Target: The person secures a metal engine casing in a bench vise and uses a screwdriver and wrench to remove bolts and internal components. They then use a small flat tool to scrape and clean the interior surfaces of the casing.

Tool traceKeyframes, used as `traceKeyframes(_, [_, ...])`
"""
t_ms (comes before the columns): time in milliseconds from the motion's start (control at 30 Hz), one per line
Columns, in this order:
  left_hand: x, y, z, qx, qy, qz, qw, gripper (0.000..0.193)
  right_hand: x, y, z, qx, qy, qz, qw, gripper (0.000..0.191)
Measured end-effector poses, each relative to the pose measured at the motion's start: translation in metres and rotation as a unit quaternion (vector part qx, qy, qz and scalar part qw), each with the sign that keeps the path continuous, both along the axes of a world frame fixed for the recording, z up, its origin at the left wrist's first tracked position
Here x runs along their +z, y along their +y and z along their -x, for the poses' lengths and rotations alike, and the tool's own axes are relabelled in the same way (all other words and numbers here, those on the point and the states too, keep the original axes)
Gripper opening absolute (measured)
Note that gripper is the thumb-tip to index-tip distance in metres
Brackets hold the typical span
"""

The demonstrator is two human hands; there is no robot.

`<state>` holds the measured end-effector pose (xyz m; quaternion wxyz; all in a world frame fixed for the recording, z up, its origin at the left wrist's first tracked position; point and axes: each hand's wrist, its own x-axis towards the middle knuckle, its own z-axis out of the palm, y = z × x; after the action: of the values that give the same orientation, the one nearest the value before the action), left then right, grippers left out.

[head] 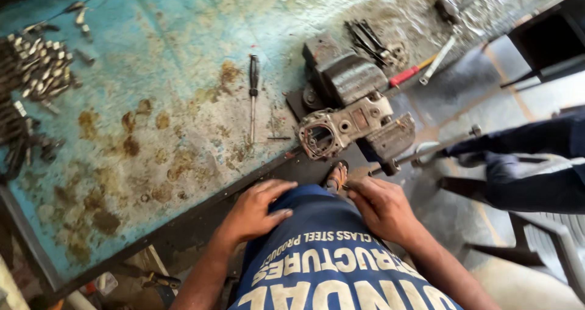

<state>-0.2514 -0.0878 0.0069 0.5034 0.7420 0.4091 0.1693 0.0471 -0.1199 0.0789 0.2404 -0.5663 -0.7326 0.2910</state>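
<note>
While the grey metal housing (341, 127) sits clamped in the vise (356, 97) at the tabletop (152, 103) edge | left hand (256, 209) spread on shirt | right hand (381, 209) pinching something small, unidentifiable | steady grip advised.

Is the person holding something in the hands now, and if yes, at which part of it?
Left hand holds nothing; it rests flat on the blue shirt. Right hand seems to pinch something small at its fingertips, but what it is cannot be told.

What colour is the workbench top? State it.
Worn turquoise blue with rusty brown stains, on the workbench top, seen in the head view.
</note>
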Motion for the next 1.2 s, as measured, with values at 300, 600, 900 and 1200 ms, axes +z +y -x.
traceKeyframes(300, [0.0, -0.001, 0.031, -0.04, -0.102, -0.005, 0.994, 0.06, 0.0, 0.01, 0.093, 0.149, 0.268, -0.136, 0.942, 0.01])
traceKeyframes(600, [-0.026, -0.016, 0.054, 0.047, -0.088, 0.052, 0.994, 0.024, -0.027, -0.01, 0.09, 0.105, 0.267, 0.065, 0.956, 0.03])
traceKeyframes(900, [0.008, 0.013, 0.056, 0.24, 0.067, 0.033, 0.968, 0.042, -0.035, -0.001, 0.021, 0.046, 0.114, 0.073, 0.99, 0.036])
traceKeyframes(1200, [0.063, 0.005, -0.062, 0.064, -0.081, 0.009, 0.995, 0.06, -0.027, 0.036, 0.003, 0.01, -0.189, -0.388, 0.902, 0.04])
